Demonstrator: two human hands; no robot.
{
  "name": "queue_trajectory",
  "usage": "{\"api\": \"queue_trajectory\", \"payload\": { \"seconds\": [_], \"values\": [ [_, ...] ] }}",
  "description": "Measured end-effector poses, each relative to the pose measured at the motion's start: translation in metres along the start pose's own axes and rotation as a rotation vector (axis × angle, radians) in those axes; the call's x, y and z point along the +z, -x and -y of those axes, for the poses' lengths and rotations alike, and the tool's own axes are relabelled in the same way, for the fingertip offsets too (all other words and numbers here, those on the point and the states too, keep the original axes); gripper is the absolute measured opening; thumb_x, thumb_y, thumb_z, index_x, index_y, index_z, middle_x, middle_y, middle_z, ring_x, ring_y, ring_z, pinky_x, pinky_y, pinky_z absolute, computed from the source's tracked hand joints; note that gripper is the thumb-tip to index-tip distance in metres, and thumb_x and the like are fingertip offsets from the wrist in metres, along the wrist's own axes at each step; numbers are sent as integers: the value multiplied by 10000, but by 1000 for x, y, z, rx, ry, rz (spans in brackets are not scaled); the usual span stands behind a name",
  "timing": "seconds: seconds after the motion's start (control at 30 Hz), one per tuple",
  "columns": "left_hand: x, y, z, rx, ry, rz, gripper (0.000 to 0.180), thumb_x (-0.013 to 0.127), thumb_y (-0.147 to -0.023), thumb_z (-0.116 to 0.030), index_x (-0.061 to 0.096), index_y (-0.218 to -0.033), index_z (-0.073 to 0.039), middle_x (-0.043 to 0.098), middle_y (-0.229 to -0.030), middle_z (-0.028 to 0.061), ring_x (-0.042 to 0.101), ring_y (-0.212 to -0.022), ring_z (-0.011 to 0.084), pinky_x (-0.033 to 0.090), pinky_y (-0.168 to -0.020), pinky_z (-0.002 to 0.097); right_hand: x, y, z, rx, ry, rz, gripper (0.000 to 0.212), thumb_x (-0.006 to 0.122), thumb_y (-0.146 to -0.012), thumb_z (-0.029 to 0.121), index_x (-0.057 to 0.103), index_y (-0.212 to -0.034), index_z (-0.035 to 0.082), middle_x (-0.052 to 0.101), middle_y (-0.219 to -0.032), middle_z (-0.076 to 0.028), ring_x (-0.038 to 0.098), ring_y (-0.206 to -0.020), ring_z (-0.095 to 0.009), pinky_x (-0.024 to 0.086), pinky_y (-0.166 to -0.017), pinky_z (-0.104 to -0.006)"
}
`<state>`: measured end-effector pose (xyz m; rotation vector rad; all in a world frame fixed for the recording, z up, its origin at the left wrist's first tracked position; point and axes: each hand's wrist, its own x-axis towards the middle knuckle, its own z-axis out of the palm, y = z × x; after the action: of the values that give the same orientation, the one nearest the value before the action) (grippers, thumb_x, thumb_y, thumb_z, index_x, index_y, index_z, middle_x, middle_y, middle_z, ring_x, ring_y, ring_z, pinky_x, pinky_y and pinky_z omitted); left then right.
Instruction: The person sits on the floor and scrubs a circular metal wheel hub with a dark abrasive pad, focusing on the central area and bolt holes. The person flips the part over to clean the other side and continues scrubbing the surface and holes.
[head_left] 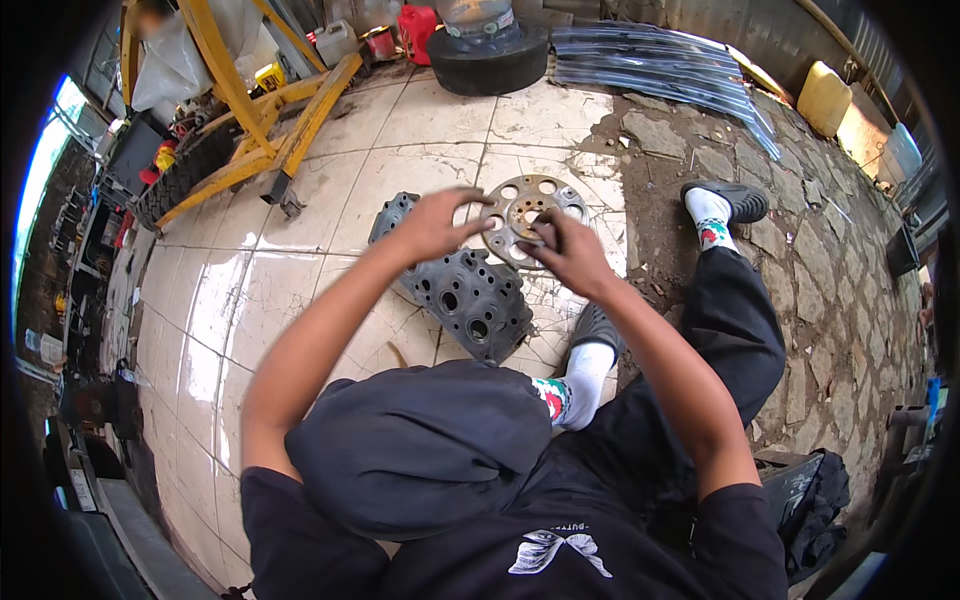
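A round metal flexplate (pixel 510 190) with large holes around its ring and smaller ones near its brown centre lies just beyond a dark cast engine part (pixel 470 300) full of bores. My left hand (pixel 440 228) hovers over the far end of that casting. Its thumb and fingers are apart in a C shape, their tips at the flexplate's left rim, holding nothing. My right hand (pixel 572 257) is over the flexplate's near right side. Its darkened fingers are curled together near the centre hole, and whatever lies between them is hidden.
White floor tiles (pixel 300 290) meet rough stone paving (pixel 800 290) on the right. A yellow steel stand (pixel 290 130) is at far left. A black tyre-like ring (pixel 490 65) and clear corrugated sheets (pixel 650 65) lie at the back. My shoe (pixel 597 335) is beside the casting.
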<state>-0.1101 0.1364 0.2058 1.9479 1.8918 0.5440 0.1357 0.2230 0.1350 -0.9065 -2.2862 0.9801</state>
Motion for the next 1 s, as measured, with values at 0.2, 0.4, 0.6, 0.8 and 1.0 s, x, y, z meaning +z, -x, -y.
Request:
{"api": "queue_trajectory", "payload": {
  "seconds": [0.2, 0.4, 0.6, 0.8, 1.0],
  "values": [
    [160, 46, 72, -25, -168, -374, 355, 685, -985, -358, 704, -1256, -129, 513, -1481, 249, 507, -1366, 457, 420, -1138, 508, 115, 16, -55, -62, -132, -1, 572, 803, -891, 387, 618, -1292, 24, 702, -1189, -234, 690, -1121, -367, 523, -1001, -443],
    [158, 36, 93, 28, 36, -375, 208, 651, -980, -285, 716, -1066, -107, 599, -1097, 218, 630, -964, 446, 507, -867, 526, 149, 26, -51, 81, -482, -36, 391, 775, -912, 166, 611, -1235, 19, 707, -1139, -164, 687, -1062, -269, 517, -962, -375],
    [160, 51, 121, 58, 46, -459, 215, 650, -974, -282, 736, -1029, -93, 605, -1042, 195, 627, -923, 417, 513, -835, 500, 168, 25, -24, 60, -511, -18, 302, 745, -929, 128, 603, -1177, 31, 648, -1140, -160, 621, -1141, -296, 463, -1029, -402],
    [143, 71, 123, 39, 94, -497, 187, 650, -947, -225, 718, -977, -53, 613, -959, 168, 629, -882, 404, 513, -800, 474, 172, 23, -20, 64, -782, 353, 459, 686, -1037, 298, 515, -1336, -5, 613, -1214, -196, 597, -1196, -316, 453, -1058, -433],
    [133, 107, 124, -13, 247, -547, 151, 620, -943, -157, 665, -998, -24, 608, -963, 185, 628, -880, 417, 510, -801, 468, 197, 27, -14, 63, -717, 600, 530, 571, -1098, 368, 458, -1451, -10, 601, -1268, -194, 559, -1250, -287, 424, -1096, -406]
  ]
}}
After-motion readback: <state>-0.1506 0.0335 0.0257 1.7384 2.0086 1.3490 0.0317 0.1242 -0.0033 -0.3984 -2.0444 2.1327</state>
